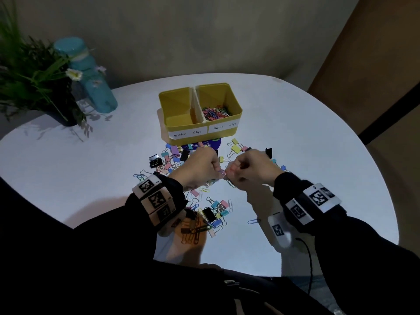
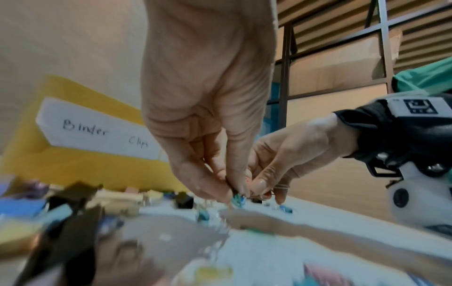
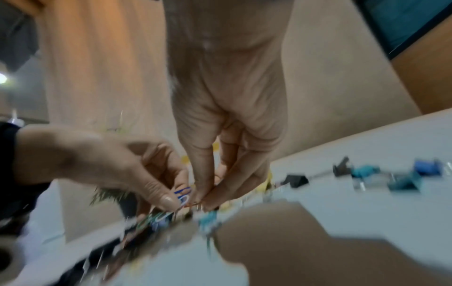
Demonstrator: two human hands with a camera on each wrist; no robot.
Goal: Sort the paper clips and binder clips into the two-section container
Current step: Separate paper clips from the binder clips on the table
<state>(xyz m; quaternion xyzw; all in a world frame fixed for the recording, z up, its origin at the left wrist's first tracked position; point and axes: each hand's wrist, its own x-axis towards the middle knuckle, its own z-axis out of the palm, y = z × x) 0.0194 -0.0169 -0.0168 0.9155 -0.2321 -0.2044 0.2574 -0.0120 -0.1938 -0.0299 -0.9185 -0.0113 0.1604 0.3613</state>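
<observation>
The yellow two-section container (image 1: 236, 108) stands mid-table. Its left section, labelled Binder Clips (image 1: 177, 110), looks empty; the right section, labelled Paper Clips, holds several coloured paper clips (image 1: 214, 111). A loose pile of binder clips (image 1: 214, 210) and paper clips is spread on the table in front of it. Both hands hover over the pile, fingertips meeting. My left hand (image 1: 217, 175) (image 2: 234, 193) (image 3: 176, 201) pinches blue paper clips (image 3: 182, 193). My right hand (image 1: 231, 173) (image 3: 205, 201) (image 2: 264, 191) pinches a thin orange paper clip (image 3: 193, 204) that touches the blue ones.
A potted plant (image 1: 34, 71) and a teal bottle (image 1: 91, 73) stand at the table's back left. A dark round item (image 1: 212, 143) lies just in front of the container. Black binder clips (image 1: 155, 161) sit left of the hands. The white table (image 1: 318, 133) curves away on the right.
</observation>
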